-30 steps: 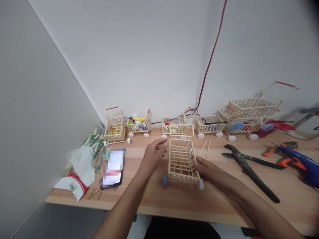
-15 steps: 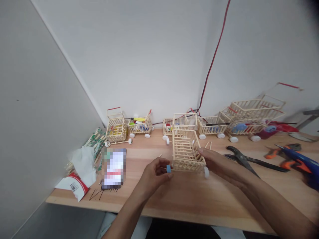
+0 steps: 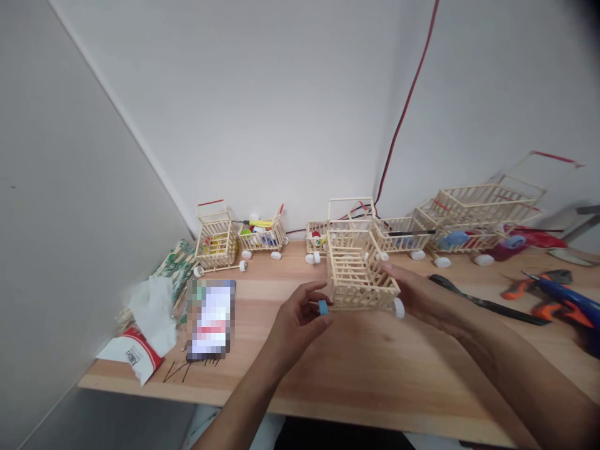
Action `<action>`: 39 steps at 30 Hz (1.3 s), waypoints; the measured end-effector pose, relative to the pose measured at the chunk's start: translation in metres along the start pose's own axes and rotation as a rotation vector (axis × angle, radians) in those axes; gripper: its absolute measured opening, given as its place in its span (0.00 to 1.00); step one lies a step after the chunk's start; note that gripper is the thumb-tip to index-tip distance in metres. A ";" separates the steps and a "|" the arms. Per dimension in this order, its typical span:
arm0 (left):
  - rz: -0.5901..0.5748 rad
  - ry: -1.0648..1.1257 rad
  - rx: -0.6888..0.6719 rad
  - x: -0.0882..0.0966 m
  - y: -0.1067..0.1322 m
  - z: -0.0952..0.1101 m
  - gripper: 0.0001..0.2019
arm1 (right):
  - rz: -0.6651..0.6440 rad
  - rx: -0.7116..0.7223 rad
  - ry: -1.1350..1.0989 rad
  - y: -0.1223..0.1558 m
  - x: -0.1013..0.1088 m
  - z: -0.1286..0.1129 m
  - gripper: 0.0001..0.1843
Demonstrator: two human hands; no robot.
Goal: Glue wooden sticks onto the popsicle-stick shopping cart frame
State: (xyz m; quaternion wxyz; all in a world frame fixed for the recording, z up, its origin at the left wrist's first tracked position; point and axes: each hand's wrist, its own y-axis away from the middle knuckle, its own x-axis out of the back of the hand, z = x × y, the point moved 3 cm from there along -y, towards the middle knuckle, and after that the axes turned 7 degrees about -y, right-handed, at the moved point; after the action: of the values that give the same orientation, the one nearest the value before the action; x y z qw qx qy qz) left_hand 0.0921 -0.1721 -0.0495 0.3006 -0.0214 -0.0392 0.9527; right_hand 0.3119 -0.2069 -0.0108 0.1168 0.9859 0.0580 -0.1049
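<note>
A small cart of pale wooden sticks (image 3: 359,272) is held a little above the wooden table (image 3: 375,369), near its middle. My right hand (image 3: 422,297) grips the cart's right side, fingers closed on the stick wall beside a white wheel (image 3: 399,307). My left hand (image 3: 300,319) pinches the blue wheel (image 3: 323,307) at the cart's near left corner.
Several more stick carts (image 3: 218,237) line the back wall, some filled with small coloured items. A phone (image 3: 210,319), crumpled tissue (image 3: 150,306) and a packet lie at the left. Black pliers (image 3: 478,300) and a blue-and-orange glue gun (image 3: 557,300) rest at the right. A red cable (image 3: 403,119) runs up the wall.
The cart has been lifted and moved back and slightly right in my right hand. My left hand dropped from the cart's top edge to pinch the blue wheel.
</note>
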 end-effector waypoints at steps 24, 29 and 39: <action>-0.002 -0.060 -0.180 -0.010 -0.014 0.031 0.21 | -0.079 -0.003 -0.172 -0.005 0.018 -0.021 0.31; 0.006 -0.130 -0.199 -0.010 -0.015 0.037 0.19 | -0.081 0.008 -0.190 -0.007 0.025 -0.017 0.31; -0.020 -0.140 -0.157 -0.013 -0.020 0.033 0.17 | -0.067 -0.018 -0.213 -0.005 0.025 -0.016 0.33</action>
State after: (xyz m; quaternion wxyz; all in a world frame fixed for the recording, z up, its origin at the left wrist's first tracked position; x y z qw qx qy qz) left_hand 0.1122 -0.1647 -0.0150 0.3041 0.0222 -0.1349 0.9428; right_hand 0.3388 -0.1955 -0.0023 0.1273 0.9656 0.0792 -0.2124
